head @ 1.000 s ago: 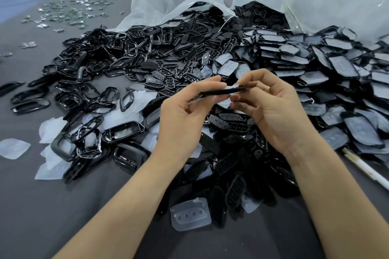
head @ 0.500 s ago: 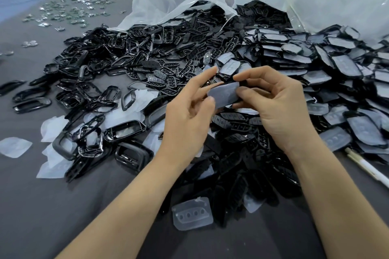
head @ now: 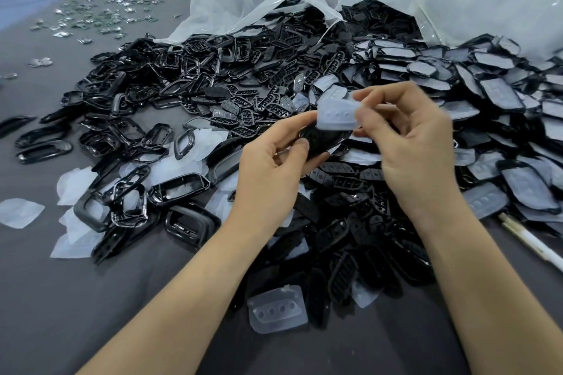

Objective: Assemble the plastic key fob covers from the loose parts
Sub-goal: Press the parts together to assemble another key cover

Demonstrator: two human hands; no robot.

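The left hand point(head: 274, 167) gripped a glossy black shell point(head: 320, 139) by its edge, above the heap of black parts point(head: 350, 231) on the grey desk point(head: 61, 298). The blurred right hand point(head: 414, 146) pinched a translucent white pad point(head: 336, 114) with three round dimples, touching the shell's upper edge.

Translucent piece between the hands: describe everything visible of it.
The translucent piece is a milky, soft-looking plastic sheet, roughly rectangular with rounded corners and a row of small round dimples. The right hand pinches its right edge, holding it tilted. Its lower edge meets the black shell gripped by the left hand. Fine detail is blurred.
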